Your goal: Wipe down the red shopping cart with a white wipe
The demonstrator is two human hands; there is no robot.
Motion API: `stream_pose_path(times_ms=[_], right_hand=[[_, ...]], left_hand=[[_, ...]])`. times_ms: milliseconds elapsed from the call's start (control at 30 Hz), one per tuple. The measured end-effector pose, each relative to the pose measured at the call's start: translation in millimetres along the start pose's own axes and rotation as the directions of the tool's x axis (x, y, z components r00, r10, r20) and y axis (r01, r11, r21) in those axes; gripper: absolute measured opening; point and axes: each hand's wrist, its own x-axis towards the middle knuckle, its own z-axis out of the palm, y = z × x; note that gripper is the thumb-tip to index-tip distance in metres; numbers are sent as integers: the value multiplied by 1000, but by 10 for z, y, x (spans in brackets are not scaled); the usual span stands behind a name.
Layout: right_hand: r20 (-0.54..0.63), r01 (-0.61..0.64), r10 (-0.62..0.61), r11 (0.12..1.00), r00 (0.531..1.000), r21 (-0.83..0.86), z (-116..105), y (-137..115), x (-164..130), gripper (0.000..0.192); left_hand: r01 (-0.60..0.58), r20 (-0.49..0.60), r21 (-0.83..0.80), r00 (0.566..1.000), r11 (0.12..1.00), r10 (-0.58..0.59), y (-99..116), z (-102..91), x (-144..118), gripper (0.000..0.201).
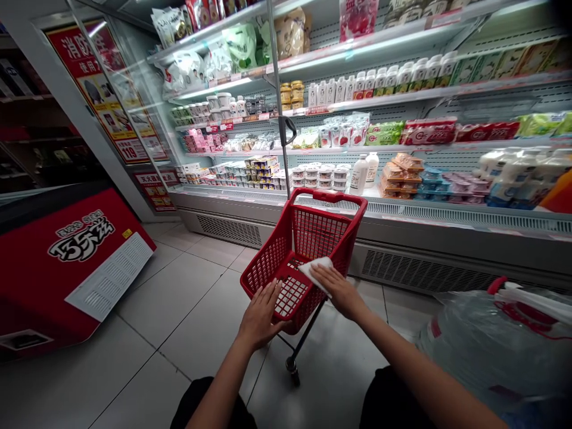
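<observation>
A red plastic shopping cart (pixel 264 260) with latticed walls stands in front of me on the tiled floor, its handle toward the fridge. My left hand (pixel 260 317) lies at the cart's near left rim, fingers stretched out and holding nothing. At the right side rim, my right hand (pixel 338 289) presses a folded white cloth (pixel 314 271) under its fingers. Part of the cloth is hidden beneath that hand. Through the slotted bottom of the basket the pale floor shows.
Behind the cart runs an open refrigerated case (pixel 402 221) stocked with dairy goods. On the left stands a red freezer chest (pixel 40 280). Large clear plastic bottles (pixel 487 339) in wrap sit close by on the right. A caster (pixel 292 370) supports the cart's near side.
</observation>
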Motion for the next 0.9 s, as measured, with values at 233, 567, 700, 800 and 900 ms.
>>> stream_pose_path(times_ms=[233, 567, 700, 800, 900], right_hand=[[-45, -105, 104, 994, 994, -4, 58, 107, 113, 93], [97, 45, -48, 999, 994, 27, 35, -957, -560, 100], [126, 95, -94, 995, 988, -4, -119, -673, -623, 105], [86, 25, -21, 998, 996, -53, -174, -357, -506, 106], [22, -90, 93, 992, 995, -89, -109, -193, -384, 109]], left_hand=[[101, -61, 4, 993, 995, -100, 125, 143, 89, 106], [202, -177, 33, 965, 979, -193, 755, 303, 127, 94], [64, -124, 72, 991, 995, -55, 570, 249, 91, 95], [131, -134, 119, 984, 984, -115, 248, 198, 67, 90], [138, -127, 138, 985, 981, -120, 31, 204, 76, 80]])
